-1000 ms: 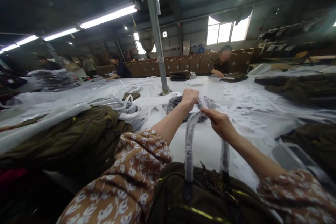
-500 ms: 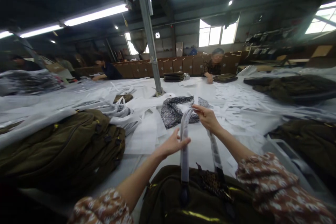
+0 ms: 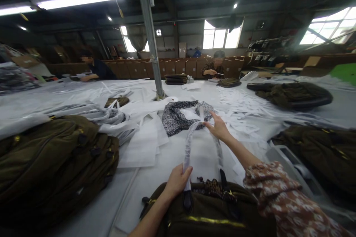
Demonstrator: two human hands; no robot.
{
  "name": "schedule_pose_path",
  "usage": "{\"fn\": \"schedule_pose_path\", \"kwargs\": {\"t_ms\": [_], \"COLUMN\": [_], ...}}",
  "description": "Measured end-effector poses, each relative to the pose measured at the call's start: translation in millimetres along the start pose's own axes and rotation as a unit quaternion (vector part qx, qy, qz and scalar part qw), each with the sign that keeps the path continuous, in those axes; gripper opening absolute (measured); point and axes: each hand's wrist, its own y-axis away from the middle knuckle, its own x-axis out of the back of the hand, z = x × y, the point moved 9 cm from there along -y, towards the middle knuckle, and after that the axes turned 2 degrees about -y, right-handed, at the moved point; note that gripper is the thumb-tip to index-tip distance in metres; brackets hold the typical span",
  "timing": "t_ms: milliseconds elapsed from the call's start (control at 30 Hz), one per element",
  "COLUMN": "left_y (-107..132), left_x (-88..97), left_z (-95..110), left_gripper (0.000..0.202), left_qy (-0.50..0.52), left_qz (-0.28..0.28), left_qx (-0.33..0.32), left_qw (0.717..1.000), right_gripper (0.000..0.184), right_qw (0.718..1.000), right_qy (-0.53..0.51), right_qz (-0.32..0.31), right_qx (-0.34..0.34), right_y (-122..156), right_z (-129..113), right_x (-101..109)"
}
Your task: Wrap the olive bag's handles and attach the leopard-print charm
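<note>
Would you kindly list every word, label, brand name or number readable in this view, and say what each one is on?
No text can be read anywhere in this view.
Olive-green fabric bag at the left hand: no readable label.
White wrapped bag handle held by the right hand: no print visible.
Brown cardboard boxes along the far wall: any marks too small and blurred.
Small bright sign beside the grey metal pillar: blurred, unreadable.

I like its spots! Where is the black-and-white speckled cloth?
In the head view, the speckled cloth lies mid-table, just beyond the right hand and below the metal pole.
</note>
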Motion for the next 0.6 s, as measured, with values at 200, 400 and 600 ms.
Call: {"fn": "schedule_pose_path", "kwargs": {"t_ms": [200,400,600], "left_y": [-3.1,12.7,87.6], "left_x": [6.4,37.5,90.6], "left_z": [-6.4,1.2,-25.8], "left_gripper": [0.037,0.042,0.037], "left_qy": [-0.016,-0.009,-0.079], "left_qz": [0.085,0.142,0.24], "left_qx": [0.003,0.002,0.021], "left_qw": [0.996,0.99,0.967], "right_gripper": [0.03,0.036,0.023], "right_qw": [0.986,0.964,0.98], "right_qy": [0.015,0.042,0.077], "right_qz": [-0.167,-0.263,-0.181], "right_qx": [0.026,-0.006,-0.03], "right_y": [82.1,203.8,218.2], "right_z": [-40.3,-31.4,-4.1], "right_x": [-5.9,-24.7,-35.3]}}
